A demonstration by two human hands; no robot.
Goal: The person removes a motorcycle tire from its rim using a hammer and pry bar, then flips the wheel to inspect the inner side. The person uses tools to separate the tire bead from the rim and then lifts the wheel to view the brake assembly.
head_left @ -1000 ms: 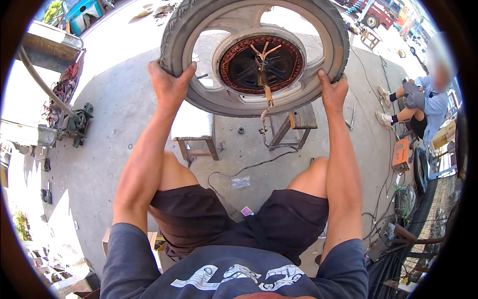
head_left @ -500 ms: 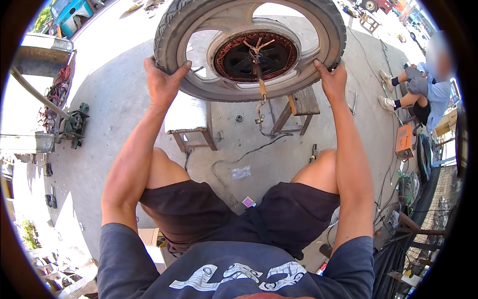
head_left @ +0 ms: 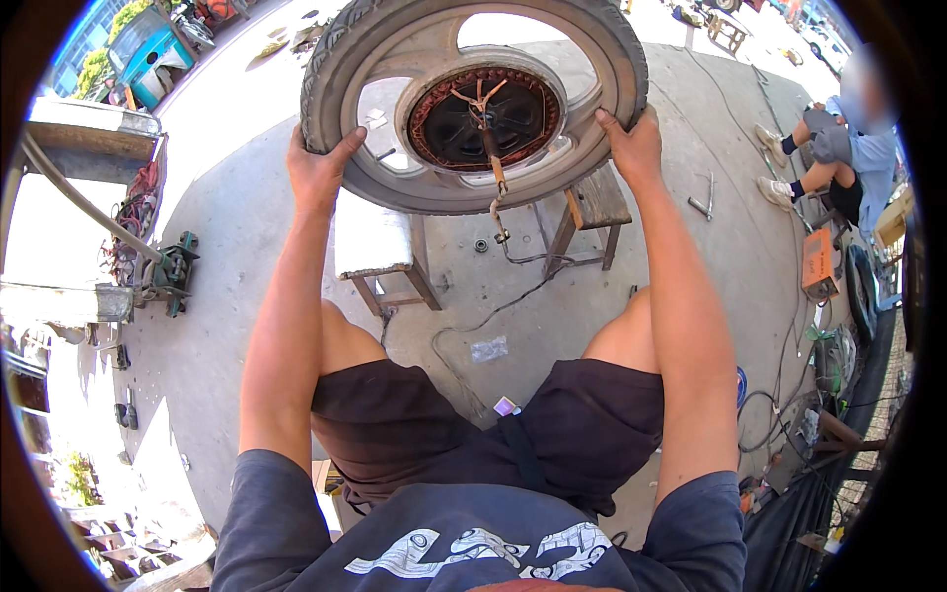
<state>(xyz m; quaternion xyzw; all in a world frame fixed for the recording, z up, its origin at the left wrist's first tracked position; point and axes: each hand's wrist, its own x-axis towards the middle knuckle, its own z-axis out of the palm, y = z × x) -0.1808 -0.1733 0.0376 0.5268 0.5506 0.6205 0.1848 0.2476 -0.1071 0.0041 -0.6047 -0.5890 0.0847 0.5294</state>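
Note:
In front of me is a spoked wheel (head_left: 426, 51) with a dark tyre, tilted toward me. At its middle, reddish-brown copper windings (head_left: 426, 133) ring a black hub (head_left: 459, 126). From the hub's axle a sleeved cable (head_left: 497, 178) hangs down toward the floor. My left hand (head_left: 319, 170) grips the tyre and rim at the near left, thumb on top. My right hand (head_left: 633, 148) grips the near right the same way. Below the wheel are a stool with a pale top (head_left: 370, 242) and a wooden stool (head_left: 598, 200); whether the wheel touches them I cannot tell.
A metal ring (head_left: 480, 246), a clear plastic packet (head_left: 488, 349) and a thin black cable (head_left: 501, 312) lie on the concrete floor. To the right are a metal tool (head_left: 703, 197), an orange box (head_left: 820, 264) and a seated person (head_left: 860, 187). A green vise (head_left: 175, 271) stands left.
The wheel and both hands sit slightly further left in view, and the wheel's near edge is a little lower. The surroundings have shifted too, as my head has moved. Both hands keep their grip.

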